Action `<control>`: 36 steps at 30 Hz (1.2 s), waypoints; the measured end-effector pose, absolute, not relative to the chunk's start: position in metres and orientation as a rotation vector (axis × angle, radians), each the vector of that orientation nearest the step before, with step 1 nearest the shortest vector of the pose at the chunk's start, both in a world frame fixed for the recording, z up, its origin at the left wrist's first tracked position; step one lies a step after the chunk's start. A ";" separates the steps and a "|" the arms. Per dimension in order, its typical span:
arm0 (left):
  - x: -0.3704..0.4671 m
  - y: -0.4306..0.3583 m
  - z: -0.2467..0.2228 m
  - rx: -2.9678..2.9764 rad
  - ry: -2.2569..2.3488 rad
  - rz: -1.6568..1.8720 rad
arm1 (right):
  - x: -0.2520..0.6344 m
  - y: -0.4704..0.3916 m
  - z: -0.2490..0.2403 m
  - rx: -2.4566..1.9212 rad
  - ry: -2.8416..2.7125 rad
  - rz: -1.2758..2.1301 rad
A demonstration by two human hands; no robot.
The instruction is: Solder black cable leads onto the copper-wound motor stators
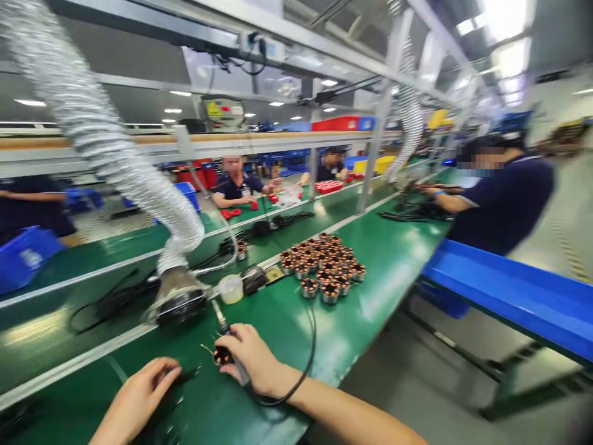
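Note:
My right hand [252, 358] is wrapped round a soldering iron [221, 319] whose tip points up and away, its black cable looping over my wrist. The same hand's fingers touch a copper-wound motor stator [223, 355] at the green bench [259, 315]. To the left, my left hand [143, 392] has its thumb and index finger pressed together at a dark, blurred wire end [189, 373]. Beyond my right hand, several stators [324, 262] stand in a cluster. A clear round container [230, 288] sits past the iron's tip.
A silver exhaust hose [106, 136] ends in a hood [178, 300] beyond my left hand. A blue tray [509, 290] stands right of the bench. One person [500, 191] works at the right; others sit across the line. Black cables [410, 207] lie farther along.

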State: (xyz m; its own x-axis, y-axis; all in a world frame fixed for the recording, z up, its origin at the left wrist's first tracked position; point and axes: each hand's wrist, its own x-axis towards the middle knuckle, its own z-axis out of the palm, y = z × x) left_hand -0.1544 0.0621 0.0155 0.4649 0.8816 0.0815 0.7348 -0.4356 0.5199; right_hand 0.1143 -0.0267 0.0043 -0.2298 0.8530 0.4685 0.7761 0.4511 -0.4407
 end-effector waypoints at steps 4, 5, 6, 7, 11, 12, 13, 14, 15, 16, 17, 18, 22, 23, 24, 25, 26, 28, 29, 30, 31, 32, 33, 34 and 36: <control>-0.136 0.054 0.034 2.145 1.316 0.534 | 0.103 -0.026 0.007 -1.364 -1.808 0.363; -0.127 0.054 0.038 2.113 1.321 0.565 | 0.102 -0.027 0.009 -1.354 -1.814 0.404; -0.119 0.055 0.041 2.085 1.318 0.587 | 0.100 -0.027 0.010 -1.342 -1.833 0.431; -0.112 0.056 0.042 2.063 1.304 0.599 | 0.098 -0.026 0.011 -1.332 -1.852 0.445; -0.100 0.061 0.038 1.990 1.220 0.633 | 0.090 -0.019 0.011 -1.316 -1.867 0.450; -0.100 0.062 0.036 1.960 1.201 0.648 | 0.089 -0.017 0.011 -1.303 -1.869 0.456; -0.100 0.063 0.034 1.920 1.189 0.665 | 0.089 -0.015 0.010 -1.282 -1.875 0.464; -0.102 0.064 0.033 1.874 1.179 0.680 | 0.088 -0.013 0.010 -1.252 -1.884 0.476; -0.103 0.065 0.033 1.827 1.174 0.698 | 0.088 -0.011 0.010 -1.218 -1.894 0.490; -0.105 0.065 0.033 1.783 1.171 0.716 | 0.088 -0.010 0.010 -1.186 -1.903 0.505; -0.108 0.064 0.033 1.743 1.171 0.727 | 0.088 -0.008 0.010 -1.158 -1.912 0.521; -0.110 0.063 0.034 1.706 1.173 0.723 | 0.088 -0.006 0.010 -1.135 -1.920 0.535; -0.117 0.059 0.036 1.506 1.196 0.624 | 0.087 0.002 0.011 -1.085 -1.963 0.566; -0.117 0.058 0.037 1.452 1.193 0.613 | 0.087 0.004 0.010 -1.072 -1.973 0.571; -0.117 0.056 0.037 1.410 1.190 0.620 | 0.087 0.006 0.009 -1.059 -1.982 0.577; -0.116 0.054 0.037 1.384 1.188 0.639 | 0.087 0.008 0.008 -1.049 -1.986 0.582; -0.115 0.053 0.038 1.376 1.186 0.662 | 0.087 0.009 0.006 -1.044 -1.985 0.586; -0.112 0.050 0.039 1.404 1.175 0.694 | 0.086 0.010 0.002 -1.048 -1.960 0.583; -0.111 0.050 0.039 1.430 1.161 0.702 | 0.086 0.010 0.000 -1.053 -1.942 0.577; -0.111 0.050 0.040 1.456 1.142 0.702 | 0.086 0.009 -0.002 -1.056 -1.925 0.571; -0.111 0.050 0.039 1.476 1.127 0.696 | 0.086 0.009 -0.003 -1.057 -1.909 0.566; -0.111 0.051 0.038 1.485 1.126 0.695 | 0.086 0.008 -0.004 -1.055 -1.897 0.567; -0.113 0.053 0.037 1.493 1.139 0.709 | 0.086 0.007 -0.004 -1.057 -1.887 0.572; -0.114 0.056 0.035 1.503 1.162 0.734 | 0.087 0.006 -0.004 -1.062 -1.880 0.580; -0.118 0.062 0.030 1.556 1.229 0.796 | 0.087 0.005 -0.004 -1.086 -1.863 0.589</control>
